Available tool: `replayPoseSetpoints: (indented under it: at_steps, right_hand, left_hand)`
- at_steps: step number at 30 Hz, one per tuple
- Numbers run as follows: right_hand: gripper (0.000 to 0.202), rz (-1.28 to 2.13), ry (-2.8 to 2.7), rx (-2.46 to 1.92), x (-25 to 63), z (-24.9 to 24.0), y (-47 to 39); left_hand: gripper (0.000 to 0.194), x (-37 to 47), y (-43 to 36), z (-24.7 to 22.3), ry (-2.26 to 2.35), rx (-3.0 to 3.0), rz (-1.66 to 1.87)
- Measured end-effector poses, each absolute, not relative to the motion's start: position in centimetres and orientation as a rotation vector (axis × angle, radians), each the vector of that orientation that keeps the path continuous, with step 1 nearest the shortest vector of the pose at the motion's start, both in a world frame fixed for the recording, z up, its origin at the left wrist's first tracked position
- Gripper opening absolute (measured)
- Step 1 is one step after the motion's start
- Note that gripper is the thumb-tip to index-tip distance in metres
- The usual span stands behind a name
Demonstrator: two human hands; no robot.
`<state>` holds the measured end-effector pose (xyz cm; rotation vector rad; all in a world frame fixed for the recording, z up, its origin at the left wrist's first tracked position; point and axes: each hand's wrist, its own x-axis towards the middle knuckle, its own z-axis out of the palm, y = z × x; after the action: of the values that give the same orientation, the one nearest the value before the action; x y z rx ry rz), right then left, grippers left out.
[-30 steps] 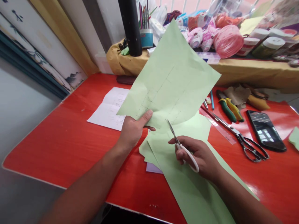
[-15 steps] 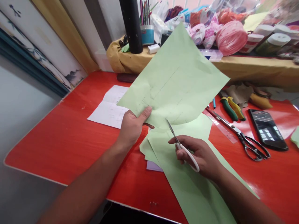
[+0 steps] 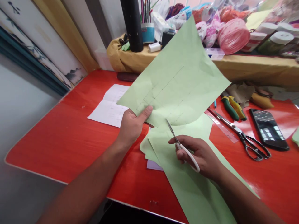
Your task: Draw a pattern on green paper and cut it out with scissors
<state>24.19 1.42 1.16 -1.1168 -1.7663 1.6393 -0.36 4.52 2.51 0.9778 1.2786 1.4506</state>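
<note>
Glossy red table [image 3: 56, 133] beside patterned curtain [image 3: 67, 67]

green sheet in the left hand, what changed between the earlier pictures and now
The green sheet swung rightward, mostly at its top corner, uncovering more of the white roll behind. Nothing was taken hold of or let go: the left hand keeps the sheet, the right hand the scissors.

Matt green paper [image 3: 173, 74]; glossy red table [image 3: 63, 124]; shiny metal shears [image 3: 235, 128].
</note>
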Motion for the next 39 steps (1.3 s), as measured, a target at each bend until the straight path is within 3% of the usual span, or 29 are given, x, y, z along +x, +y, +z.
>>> replayPoseSetpoints:
  at_steps: [39]
  right_hand:
    - [0.049,1.655,-1.744,-1.134,24.15,1.45,1.51]
  left_hand:
    - [0.034,-0.53,4.22,2.75,1.257,1.101,1.466]
